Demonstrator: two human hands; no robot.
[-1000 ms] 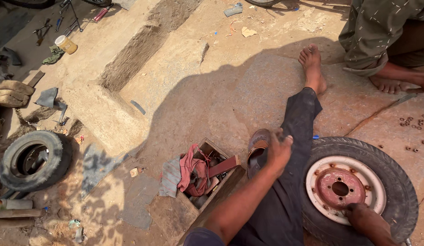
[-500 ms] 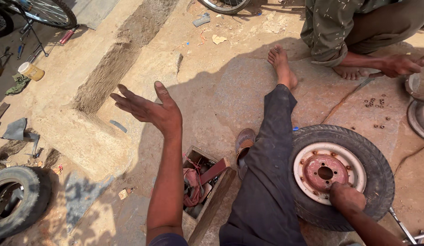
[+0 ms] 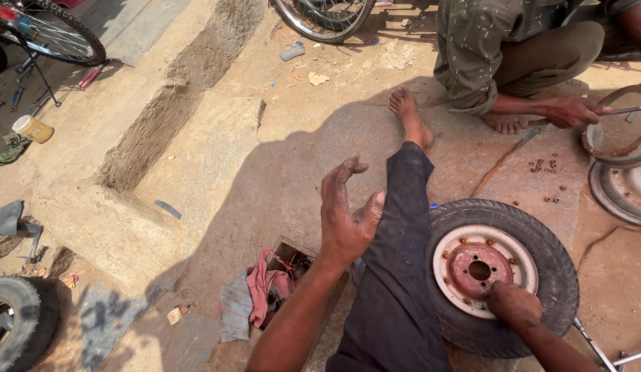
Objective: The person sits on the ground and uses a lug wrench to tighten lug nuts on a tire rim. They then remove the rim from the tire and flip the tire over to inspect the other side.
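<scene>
My left hand (image 3: 346, 210) is raised in the air above my outstretched leg (image 3: 399, 269), fingers apart, palm turned sideways, holding nothing. My right hand (image 3: 513, 303) rests with closed fingers on the rusty white-and-red rim of a small wheel with a black tyre (image 3: 503, 272) lying flat on the ground; whether it grips anything is hidden. A wooden box (image 3: 282, 279) with a red rag sits just below my left forearm.
Another person squats at the top right, a hand (image 3: 572, 110) holding a metal bar to a ring (image 3: 613, 131) over another wheel. Loose nuts (image 3: 544, 165) lie between us. A tyre (image 3: 17, 327) sits at bottom left, bicycle wheels (image 3: 327, 17) at top, a tin (image 3: 32, 129) at left.
My left hand has swung from far left back toward my leg and turned edge-on. The view has shifted, bringing the wheel and the other person's hand closer to centre.
</scene>
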